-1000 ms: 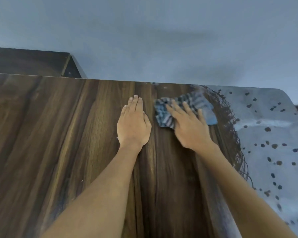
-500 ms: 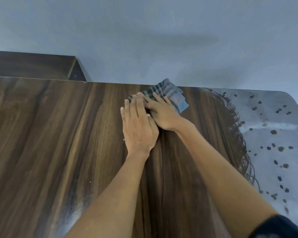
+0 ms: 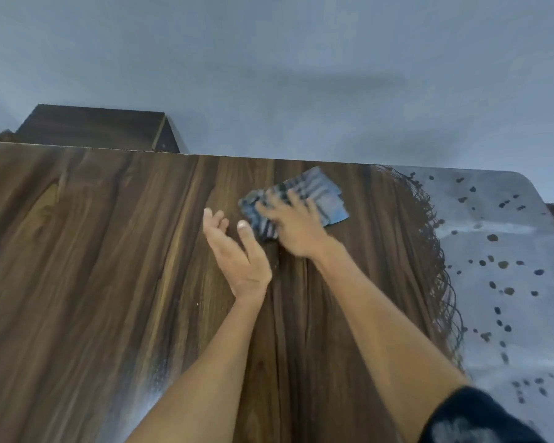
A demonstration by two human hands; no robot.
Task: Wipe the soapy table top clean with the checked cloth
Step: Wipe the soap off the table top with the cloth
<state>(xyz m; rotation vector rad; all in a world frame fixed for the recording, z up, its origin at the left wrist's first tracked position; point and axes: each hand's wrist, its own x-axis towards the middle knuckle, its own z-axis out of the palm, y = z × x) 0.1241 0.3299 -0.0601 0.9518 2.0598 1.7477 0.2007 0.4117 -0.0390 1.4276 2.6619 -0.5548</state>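
The blue-grey checked cloth [image 3: 314, 193] lies folded on the dark wooden table top [image 3: 93, 251], near its far edge. My right hand [image 3: 296, 228] presses flat on the cloth's near part, its fingers blurred by motion. To the left of the cloth, my left hand [image 3: 237, 251] is turned on its edge, fingers apart, holding nothing. A pale soapy film with dark spots [image 3: 509, 266] covers the right end of the table, bordered by thin curved wipe streaks [image 3: 429, 235].
A blue-grey wall [image 3: 269, 75] rises behind the table's far edge. A dark wooden box-like unit [image 3: 93, 127] stands behind the table at the far left. A faint pale smear [image 3: 160, 372] shows near the table's front.
My left hand has lifted off the table and turned on edge. My right hand has slid the cloth to the right, away from the left hand.
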